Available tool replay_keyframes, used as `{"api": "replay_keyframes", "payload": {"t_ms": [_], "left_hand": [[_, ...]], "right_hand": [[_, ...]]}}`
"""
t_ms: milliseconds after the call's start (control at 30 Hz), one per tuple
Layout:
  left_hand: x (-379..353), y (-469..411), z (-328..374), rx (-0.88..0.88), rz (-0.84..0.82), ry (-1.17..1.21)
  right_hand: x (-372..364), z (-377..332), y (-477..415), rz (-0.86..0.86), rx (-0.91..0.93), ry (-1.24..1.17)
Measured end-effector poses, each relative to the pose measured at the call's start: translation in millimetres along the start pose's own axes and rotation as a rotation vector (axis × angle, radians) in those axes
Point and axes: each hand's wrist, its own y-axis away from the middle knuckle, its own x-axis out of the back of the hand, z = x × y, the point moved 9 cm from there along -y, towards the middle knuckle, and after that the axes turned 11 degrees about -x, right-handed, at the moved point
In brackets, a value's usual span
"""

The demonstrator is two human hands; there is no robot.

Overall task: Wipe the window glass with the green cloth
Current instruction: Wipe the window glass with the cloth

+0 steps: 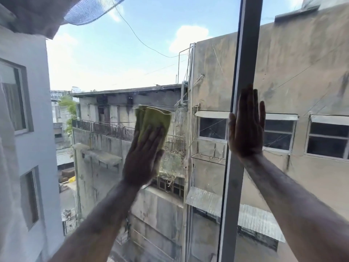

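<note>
The window glass [117,69] fills the view, with buildings and sky behind it. My left hand [143,157] lies flat against the left pane and presses the folded green cloth [154,121] onto it, fingers spread over the cloth's lower half. The cloth's upper part sticks out above my fingertips. My right hand [246,125] is flat and open, fingers together and pointing up, resting on the grey vertical frame bar [243,53] and the edge of the right pane.
The grey frame bar runs top to bottom between the two panes. A pale curtain [7,167] hangs along the left edge, and gathered fabric with a mesh patch [90,10] hangs at the top left.
</note>
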Motion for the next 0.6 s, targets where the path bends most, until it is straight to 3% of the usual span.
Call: {"api": "replay_keyframes", "payload": {"t_ms": [133,233,400,600], "left_hand": [[27.1,-8.5,-96.4,0.399,0.064,0.01],[44.0,-85.1,-119.5,0.544,0.154,0.007],[27.7,-168.5,-57.2,0.369,0.126,0.002],[7.7,-108.6,21.7,0.161,0.012,-0.002]], "right_hand": [[-0.3,-0.5,0.3,0.01,-0.007,0.016],[-1.4,0.2,0.7,0.016,-0.003,0.025],[-2.9,3.3,0.8,0.029,0.002,0.008],[-1.4,2.5,0.2,0.025,-0.004,-0.004]]}}
